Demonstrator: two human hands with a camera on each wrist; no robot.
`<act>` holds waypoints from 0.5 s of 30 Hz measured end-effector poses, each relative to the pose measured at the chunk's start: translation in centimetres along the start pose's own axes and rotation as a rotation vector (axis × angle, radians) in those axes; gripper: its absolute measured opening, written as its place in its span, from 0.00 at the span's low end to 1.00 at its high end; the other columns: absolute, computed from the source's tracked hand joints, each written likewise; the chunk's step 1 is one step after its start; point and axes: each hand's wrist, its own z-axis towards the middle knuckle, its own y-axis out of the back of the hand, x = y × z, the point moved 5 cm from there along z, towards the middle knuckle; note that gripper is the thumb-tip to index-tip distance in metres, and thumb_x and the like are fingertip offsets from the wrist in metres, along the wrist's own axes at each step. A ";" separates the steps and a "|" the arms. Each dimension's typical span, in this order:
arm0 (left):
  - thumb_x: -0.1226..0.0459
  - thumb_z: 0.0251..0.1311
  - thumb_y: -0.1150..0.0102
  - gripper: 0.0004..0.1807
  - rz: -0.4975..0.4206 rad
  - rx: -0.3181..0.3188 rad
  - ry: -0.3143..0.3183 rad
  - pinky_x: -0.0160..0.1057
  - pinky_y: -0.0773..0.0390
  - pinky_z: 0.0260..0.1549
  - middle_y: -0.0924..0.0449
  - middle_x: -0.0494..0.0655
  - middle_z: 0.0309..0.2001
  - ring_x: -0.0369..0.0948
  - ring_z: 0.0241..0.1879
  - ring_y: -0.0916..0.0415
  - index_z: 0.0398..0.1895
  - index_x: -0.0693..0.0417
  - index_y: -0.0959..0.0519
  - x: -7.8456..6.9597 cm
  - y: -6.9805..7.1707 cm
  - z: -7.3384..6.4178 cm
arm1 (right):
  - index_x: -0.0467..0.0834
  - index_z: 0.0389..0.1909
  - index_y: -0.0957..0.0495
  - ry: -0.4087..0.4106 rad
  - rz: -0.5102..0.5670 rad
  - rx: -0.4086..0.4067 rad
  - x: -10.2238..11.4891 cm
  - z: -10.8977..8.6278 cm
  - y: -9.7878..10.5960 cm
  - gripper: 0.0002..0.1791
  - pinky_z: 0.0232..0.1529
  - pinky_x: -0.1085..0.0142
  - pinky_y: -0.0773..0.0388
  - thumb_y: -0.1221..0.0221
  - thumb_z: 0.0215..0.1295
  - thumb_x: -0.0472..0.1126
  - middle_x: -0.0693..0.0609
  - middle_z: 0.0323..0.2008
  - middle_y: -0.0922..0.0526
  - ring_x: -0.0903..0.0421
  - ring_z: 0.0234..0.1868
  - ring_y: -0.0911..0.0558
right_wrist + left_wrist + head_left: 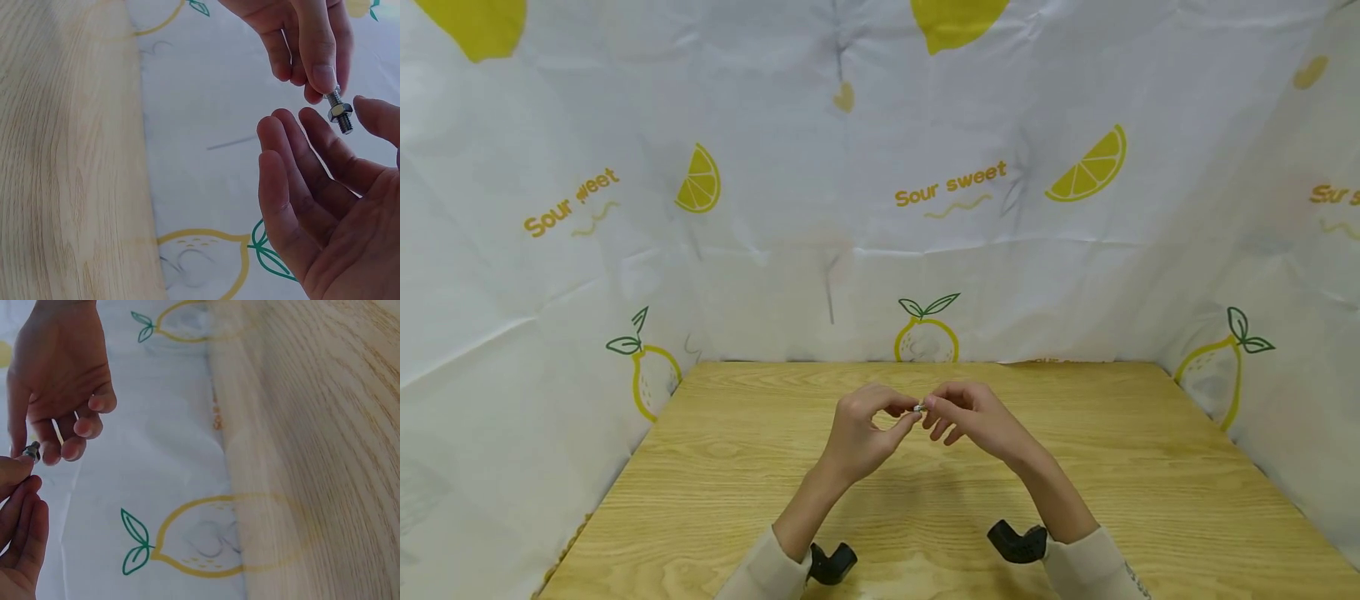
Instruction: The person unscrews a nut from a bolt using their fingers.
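A small silver bolt (345, 127) with a hex nut (340, 112) on its thread is held up above the table. My left hand (865, 429) pinches one end of the bolt between thumb and index finger, hiding that end. In the left wrist view the bolt (31, 451) pokes out beyond the left fingertips. My right hand (977, 421) is right beside it. The right wrist view shows the right thumb and index finger spread on either side of the nut, with a gap to it, and the other fingers loosely bent.
The wood-grain table (715, 500) lies below both hands. A white cloth (790, 292) printed with lemons hangs along the back and sides. Black wrist-worn devices stick out at the left cuff (767, 567) and right cuff (1086, 558).
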 end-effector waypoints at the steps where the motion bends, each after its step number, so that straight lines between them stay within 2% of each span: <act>1: 0.68 0.57 0.25 0.04 -0.001 0.001 -0.003 0.28 0.18 0.36 0.11 0.44 0.31 0.38 0.32 0.16 0.35 0.53 0.10 0.0 0.0 0.0 | 0.35 0.45 0.18 -0.008 -0.006 0.008 0.0 0.0 0.0 0.18 0.38 0.50 0.11 0.47 0.81 0.46 0.39 0.39 0.14 0.48 0.36 0.12; 4: 0.67 0.58 0.25 0.03 -0.002 0.004 -0.007 0.28 0.18 0.36 0.10 0.44 0.31 0.38 0.32 0.16 0.35 0.54 0.10 -0.1 -0.1 0.0 | 0.34 0.43 0.18 -0.021 -0.016 0.024 -0.1 0.1 -0.1 0.21 0.39 0.52 0.11 0.50 0.82 0.48 0.37 0.40 0.14 0.47 0.37 0.12; 15: 0.66 0.60 0.26 0.02 -0.012 0.015 0.022 0.29 0.17 0.35 0.11 0.44 0.31 0.38 0.32 0.16 0.35 0.54 0.10 0.0 -0.1 -0.1 | 0.31 0.52 0.22 0.031 0.039 0.026 0.1 0.0 -0.1 0.14 0.36 0.60 0.12 0.43 0.77 0.39 0.31 0.40 0.15 0.56 0.34 0.13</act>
